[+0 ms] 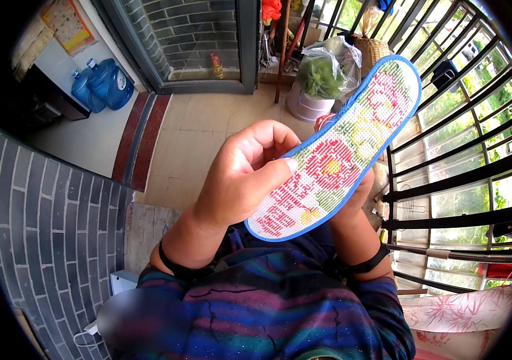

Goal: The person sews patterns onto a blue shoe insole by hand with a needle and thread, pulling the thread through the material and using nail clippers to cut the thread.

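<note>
A long embroidered insole [352,129] with a blue edge, red and yellow flowers and green leaves slants across the middle of the head view. My left hand [244,171] is closed on its left edge, with the thumb on the stitched face and the fingers curled at the side. My right hand [361,195] is behind the insole's right edge; its fingers are hidden by the insole. A small red patterned bit [323,122] shows at the insole's far left edge, too little to name.
Black window bars [460,162] line the right side. Ahead stands a white bucket [309,103] under a plastic bag of greens [322,72], with a wicker basket [373,51] beyond. Blue water jugs [103,84] stand past the doorway. A grey brick wall [52,222] is at left.
</note>
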Available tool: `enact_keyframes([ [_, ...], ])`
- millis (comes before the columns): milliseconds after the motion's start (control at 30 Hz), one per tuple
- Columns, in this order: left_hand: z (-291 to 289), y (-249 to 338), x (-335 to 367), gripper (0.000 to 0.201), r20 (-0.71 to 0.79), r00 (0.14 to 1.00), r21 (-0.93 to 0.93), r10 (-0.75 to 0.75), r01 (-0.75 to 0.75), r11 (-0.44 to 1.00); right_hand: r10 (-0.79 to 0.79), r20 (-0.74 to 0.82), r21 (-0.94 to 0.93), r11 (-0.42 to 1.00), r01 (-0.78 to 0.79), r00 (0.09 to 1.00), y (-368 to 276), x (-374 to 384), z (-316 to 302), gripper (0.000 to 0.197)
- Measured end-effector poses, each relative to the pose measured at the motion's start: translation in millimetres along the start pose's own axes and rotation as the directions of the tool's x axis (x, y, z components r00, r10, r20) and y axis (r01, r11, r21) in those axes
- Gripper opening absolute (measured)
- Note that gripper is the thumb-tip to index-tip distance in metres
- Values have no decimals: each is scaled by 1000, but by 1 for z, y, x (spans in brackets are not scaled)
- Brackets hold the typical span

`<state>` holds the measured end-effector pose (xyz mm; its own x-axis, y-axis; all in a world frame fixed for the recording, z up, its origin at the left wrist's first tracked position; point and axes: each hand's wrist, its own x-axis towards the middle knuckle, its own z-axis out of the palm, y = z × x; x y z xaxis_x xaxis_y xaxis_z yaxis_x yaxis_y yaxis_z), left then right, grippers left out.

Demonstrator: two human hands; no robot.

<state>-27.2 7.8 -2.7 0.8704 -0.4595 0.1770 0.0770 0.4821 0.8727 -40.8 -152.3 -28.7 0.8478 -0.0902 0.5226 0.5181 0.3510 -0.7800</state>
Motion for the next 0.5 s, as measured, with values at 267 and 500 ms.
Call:
enact_keyframes([
  [267,-2,1,-1,14,-14,998,26,-69,69,997,-58,34,-220,973,64,998,0,-2,-5,32],
  [500,-2,2,-2,16,-17,998,45,-64,65,997,-39,20,-183,982,42,999,4,-5,-10,33],
])
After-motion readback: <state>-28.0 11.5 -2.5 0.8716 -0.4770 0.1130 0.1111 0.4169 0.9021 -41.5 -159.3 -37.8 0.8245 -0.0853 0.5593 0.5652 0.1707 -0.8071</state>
